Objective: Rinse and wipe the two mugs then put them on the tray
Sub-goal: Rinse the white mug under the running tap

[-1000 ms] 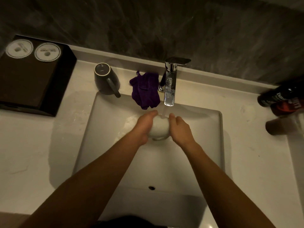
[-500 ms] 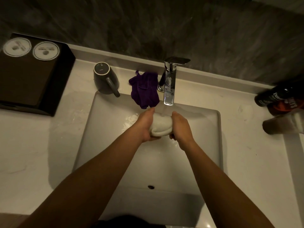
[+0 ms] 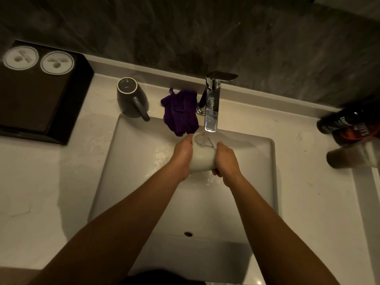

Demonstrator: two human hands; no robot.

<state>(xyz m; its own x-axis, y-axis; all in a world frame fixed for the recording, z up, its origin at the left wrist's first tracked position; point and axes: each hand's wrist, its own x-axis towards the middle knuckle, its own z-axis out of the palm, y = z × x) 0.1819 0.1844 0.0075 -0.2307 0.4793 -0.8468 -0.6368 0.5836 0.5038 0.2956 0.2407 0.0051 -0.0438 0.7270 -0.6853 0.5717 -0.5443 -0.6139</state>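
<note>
A white mug (image 3: pixel 202 158) lies on its side under the chrome faucet (image 3: pixel 211 108), mouth pointing away from me, with water running onto it. My left hand (image 3: pixel 182 156) grips its left side and my right hand (image 3: pixel 226 161) grips its right side, over the white sink (image 3: pixel 236 202). A dark grey mug (image 3: pixel 131 98) stands upside down on the counter behind the sink's left corner. A purple cloth (image 3: pixel 181 112) hangs over the sink's back edge beside the faucet. The black tray (image 3: pixel 61 112) sits at the far left with two round white paper coasters (image 3: pixel 56 62) on it.
Dark bottles (image 3: pixel 347 124) lie at the right edge of the counter, with a blurred roll-shaped object (image 3: pixel 349 156) below them. A dark stone wall (image 3: pixel 205 33) rises behind the counter. The sink's overflow hole (image 3: pixel 188 234) faces me on the near wall.
The mug has turned in my hands, so its open mouth now points toward the faucet stream. Both hands stayed under the tap and shifted their grip slightly.
</note>
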